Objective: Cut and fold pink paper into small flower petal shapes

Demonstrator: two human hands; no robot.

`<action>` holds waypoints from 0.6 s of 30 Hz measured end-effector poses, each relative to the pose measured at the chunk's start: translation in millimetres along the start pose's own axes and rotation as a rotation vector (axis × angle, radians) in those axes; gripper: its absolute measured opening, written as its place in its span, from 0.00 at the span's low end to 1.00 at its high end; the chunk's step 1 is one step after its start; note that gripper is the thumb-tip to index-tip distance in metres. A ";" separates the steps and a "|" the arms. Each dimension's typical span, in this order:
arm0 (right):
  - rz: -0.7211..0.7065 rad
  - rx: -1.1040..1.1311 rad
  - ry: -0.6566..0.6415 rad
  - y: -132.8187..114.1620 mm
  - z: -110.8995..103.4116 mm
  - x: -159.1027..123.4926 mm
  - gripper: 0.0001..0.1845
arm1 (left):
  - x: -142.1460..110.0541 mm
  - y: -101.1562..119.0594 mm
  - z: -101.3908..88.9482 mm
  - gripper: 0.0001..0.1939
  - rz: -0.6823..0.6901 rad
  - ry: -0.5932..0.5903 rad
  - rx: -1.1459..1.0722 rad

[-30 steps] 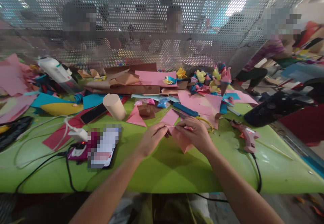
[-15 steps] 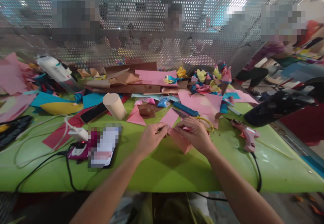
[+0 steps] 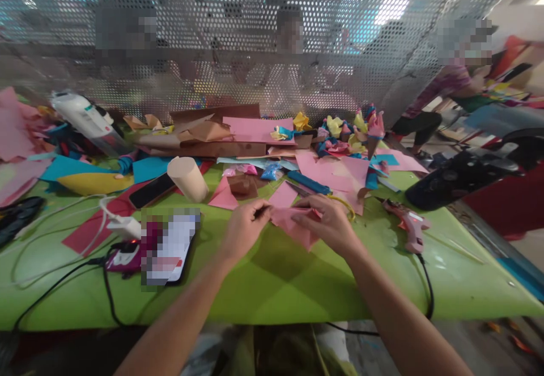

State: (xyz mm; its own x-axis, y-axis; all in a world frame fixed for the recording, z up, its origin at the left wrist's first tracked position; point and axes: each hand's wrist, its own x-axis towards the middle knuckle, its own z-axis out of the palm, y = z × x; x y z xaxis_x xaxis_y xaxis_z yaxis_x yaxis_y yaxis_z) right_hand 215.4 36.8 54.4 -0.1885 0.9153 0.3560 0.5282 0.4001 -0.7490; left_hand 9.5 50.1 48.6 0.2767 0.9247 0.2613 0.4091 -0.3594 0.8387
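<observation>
As shown above the green table, note pink paper pinched by left hand and right hand, apparently for steadiness.

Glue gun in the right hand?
No, the glue gun lies on the green table, while the right hand holds pink paper.

Bare left hand, bare right hand, bare forearms tapering to slim wrists, olive-green clothing at the lap, its folds blurred
</observation>
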 end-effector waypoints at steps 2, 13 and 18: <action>0.089 0.083 0.026 2.3 -1.8 0.0 0.11 | 1.1 -3.1 -2.0 0.08 0.028 0.049 0.005; 0.137 0.205 0.110 4.6 1.6 -1.1 0.12 | 2.7 -1.1 -5.4 0.07 0.113 0.027 0.113; 0.079 0.139 0.114 3.5 1.3 -1.1 0.10 | 3.5 0.3 -7.0 0.05 0.178 -0.041 0.238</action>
State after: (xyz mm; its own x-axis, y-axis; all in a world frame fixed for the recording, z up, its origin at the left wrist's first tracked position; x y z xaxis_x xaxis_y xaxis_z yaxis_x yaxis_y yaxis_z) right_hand 216.4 37.2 50.7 -0.0514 0.9360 0.3482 0.4169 0.3369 -0.8442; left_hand 4.5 54.1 53.2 0.3950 0.8407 0.3704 0.5425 -0.5388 0.6445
